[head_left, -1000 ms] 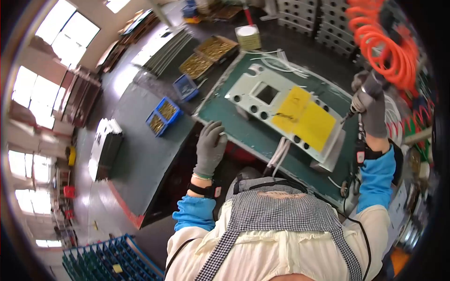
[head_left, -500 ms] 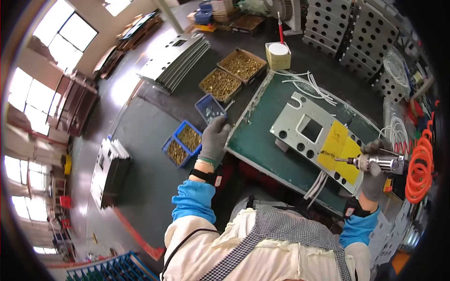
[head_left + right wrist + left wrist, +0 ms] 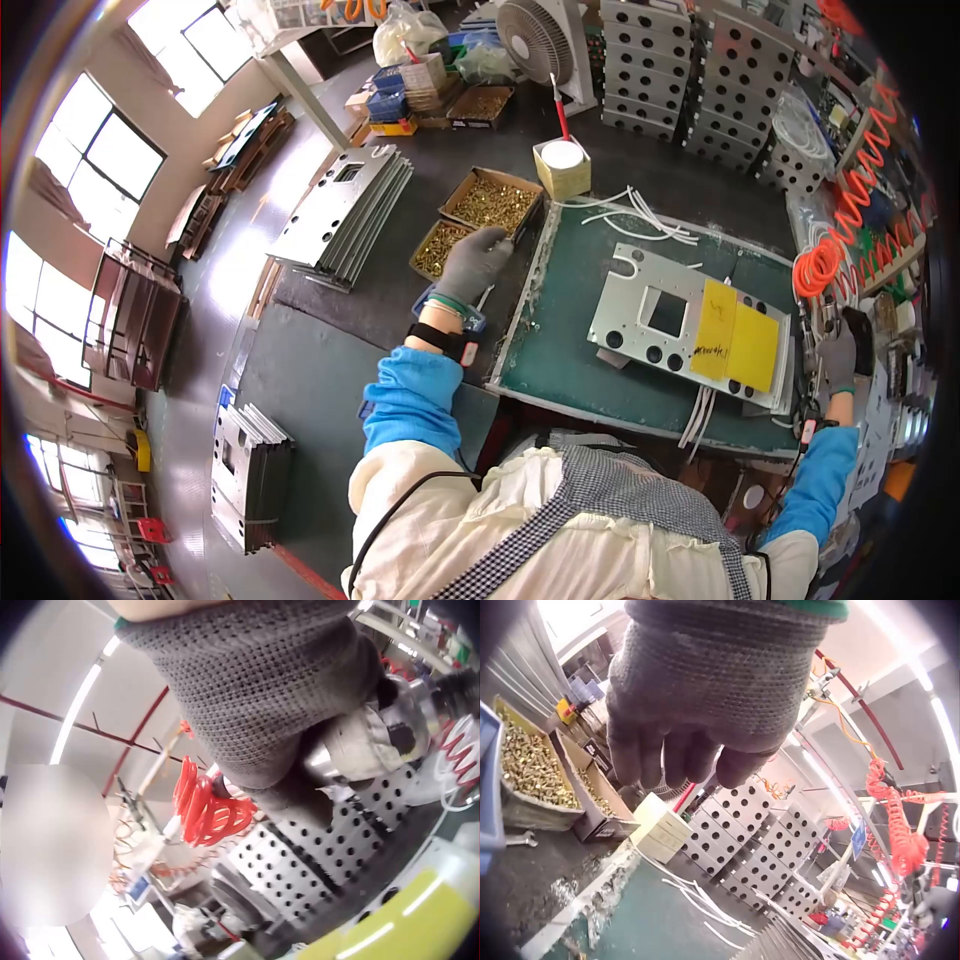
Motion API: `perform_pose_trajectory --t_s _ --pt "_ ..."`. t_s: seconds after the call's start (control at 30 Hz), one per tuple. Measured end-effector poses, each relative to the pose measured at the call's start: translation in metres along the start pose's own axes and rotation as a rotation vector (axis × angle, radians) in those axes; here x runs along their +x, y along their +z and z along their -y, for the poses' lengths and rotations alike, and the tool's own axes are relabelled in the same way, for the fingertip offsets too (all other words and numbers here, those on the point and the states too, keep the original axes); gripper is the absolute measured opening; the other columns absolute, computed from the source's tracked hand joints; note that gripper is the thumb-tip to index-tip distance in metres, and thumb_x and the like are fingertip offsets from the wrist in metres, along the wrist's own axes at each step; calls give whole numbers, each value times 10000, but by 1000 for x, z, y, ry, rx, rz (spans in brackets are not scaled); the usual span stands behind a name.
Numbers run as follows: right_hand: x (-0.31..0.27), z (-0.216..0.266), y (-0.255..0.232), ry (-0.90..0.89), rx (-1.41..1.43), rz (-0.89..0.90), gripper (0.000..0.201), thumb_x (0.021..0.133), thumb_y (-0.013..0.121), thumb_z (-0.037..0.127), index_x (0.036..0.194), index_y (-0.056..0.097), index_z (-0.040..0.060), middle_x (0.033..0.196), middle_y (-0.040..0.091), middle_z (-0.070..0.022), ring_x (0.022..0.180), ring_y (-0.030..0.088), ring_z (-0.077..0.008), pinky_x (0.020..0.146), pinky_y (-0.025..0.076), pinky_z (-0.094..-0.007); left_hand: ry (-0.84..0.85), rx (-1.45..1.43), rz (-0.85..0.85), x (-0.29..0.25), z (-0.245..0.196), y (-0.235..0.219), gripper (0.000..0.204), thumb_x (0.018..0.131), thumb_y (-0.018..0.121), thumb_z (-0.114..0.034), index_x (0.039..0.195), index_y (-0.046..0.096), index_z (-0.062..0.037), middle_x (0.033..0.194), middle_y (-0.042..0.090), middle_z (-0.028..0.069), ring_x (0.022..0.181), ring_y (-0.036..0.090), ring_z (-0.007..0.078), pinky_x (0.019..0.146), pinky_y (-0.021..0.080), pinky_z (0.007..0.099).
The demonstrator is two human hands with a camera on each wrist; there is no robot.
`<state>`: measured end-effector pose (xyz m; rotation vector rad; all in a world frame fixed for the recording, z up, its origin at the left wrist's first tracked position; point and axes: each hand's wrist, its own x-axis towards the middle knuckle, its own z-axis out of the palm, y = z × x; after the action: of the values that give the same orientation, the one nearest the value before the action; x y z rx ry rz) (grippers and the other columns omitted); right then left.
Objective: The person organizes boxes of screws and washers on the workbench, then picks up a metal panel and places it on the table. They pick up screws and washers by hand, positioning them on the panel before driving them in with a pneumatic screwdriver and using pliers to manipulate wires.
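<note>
My gloved left hand [image 3: 475, 265] is at the edge of the open cardboard boxes of small brass-coloured fasteners [image 3: 492, 203], partly covering the nearer box [image 3: 438, 250]. In the left wrist view its fingers hang loosely bent, with nothing visible in them. At the right end of the green-topped bench, my gloved right hand [image 3: 838, 360] grips a silver air screwdriver [image 3: 364, 746], its fingers wrapped round the body. On the bench lies a metal plate [image 3: 625, 320] with round holes, a square cutout and yellow sheets [image 3: 755, 345] on it. Its right end is near the right hand.
White tubes [image 3: 650, 225] lie at the bench's back edge beside a yellowish box [image 3: 565, 172]. Stacked plates [image 3: 345, 215] stand at left, perforated metal stacks [image 3: 645, 70] and a fan [image 3: 535, 40] behind. An orange coiled hose [image 3: 820, 268] hangs at right. A wrench [image 3: 521, 839] lies by the boxes.
The right hand has carried the screwdriver from over the plate to the bench's right end. My left hand has moved forward past the blue bins to the cardboard boxes. The head view has shifted.
</note>
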<state>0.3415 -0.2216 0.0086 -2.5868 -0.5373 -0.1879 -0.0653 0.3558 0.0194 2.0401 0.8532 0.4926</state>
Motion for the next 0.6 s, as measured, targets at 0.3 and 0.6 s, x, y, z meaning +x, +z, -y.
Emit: perform_pose_trajectory --t_s 0.3,0.6 --pt "103 -161 105 11 -91 197 512 611 688 18 1108 574 -13 841 620 -170 795 641 -309 705 514 -412 -10 152 124 12 -16 -50 347 901 633 -209 1174 644 5 1078 682 130 1000 633 213 914 473 320" --pt "59 -162 139 188 284 592 461 754 715 55 1195 584 16 961 664 -146 882 642 -251 814 510 -404 -203 545 308 83 21 -147 401 882 591 -323 1167 656 -48 1098 682 162 1043 636 313 929 481 385"
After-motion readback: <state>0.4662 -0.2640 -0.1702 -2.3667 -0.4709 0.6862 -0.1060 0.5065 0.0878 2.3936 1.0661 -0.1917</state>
